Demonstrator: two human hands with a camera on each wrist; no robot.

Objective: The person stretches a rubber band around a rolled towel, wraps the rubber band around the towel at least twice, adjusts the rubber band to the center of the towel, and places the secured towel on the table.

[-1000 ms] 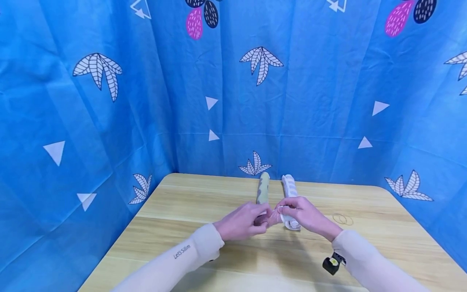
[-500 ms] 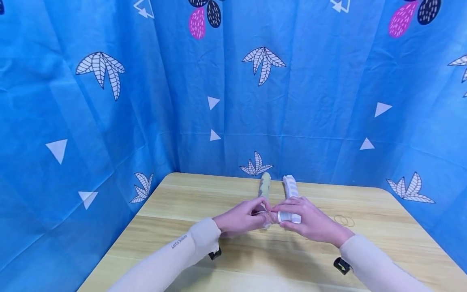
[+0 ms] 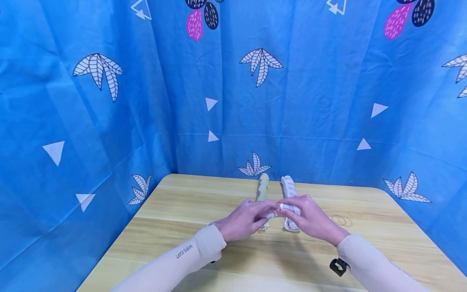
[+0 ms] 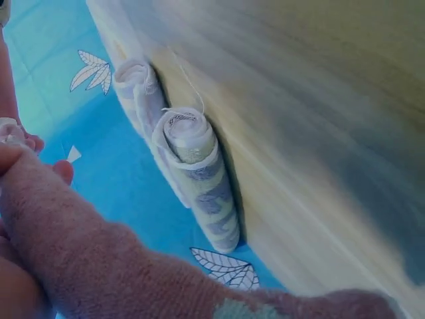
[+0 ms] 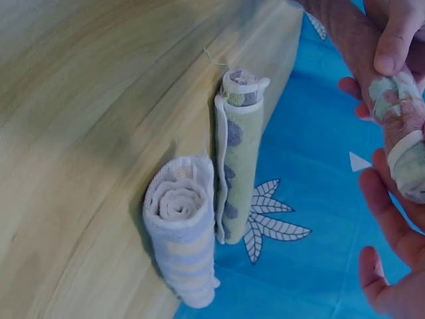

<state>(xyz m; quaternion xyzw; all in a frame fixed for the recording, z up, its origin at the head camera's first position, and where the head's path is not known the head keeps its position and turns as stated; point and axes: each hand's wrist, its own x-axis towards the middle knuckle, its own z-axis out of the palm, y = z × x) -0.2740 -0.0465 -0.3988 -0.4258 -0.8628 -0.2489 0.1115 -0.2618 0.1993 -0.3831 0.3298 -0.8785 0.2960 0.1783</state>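
Note:
Between my hands hangs a rolled towel [image 5: 404,109], brownish pink with a pale green patch and a white band near its end. My left hand [image 3: 243,220] grips it, its thumb pressed on the roll in the right wrist view. At the other end my right hand [image 3: 311,215] holds the roll between thumb and fingers. Behind them on the table lie a green rolled towel with grey spots [image 5: 239,159] and a white-and-lilac striped rolled towel [image 5: 182,246]. In the left wrist view the brownish towel fills the lower part, and most of my left hand is out of frame.
Two thin rings like rubber bands [image 3: 341,220] lie on the wooden table [image 3: 175,202], right of the hands. A loose thread [image 4: 190,80] trails from the green roll. A blue patterned curtain [image 3: 310,101] stands behind the table.
The brownish towel has turned and risen slightly between the hands. My right hand's fingers went from a close pinch to a wider hold. The two rolls behind have stayed in place.

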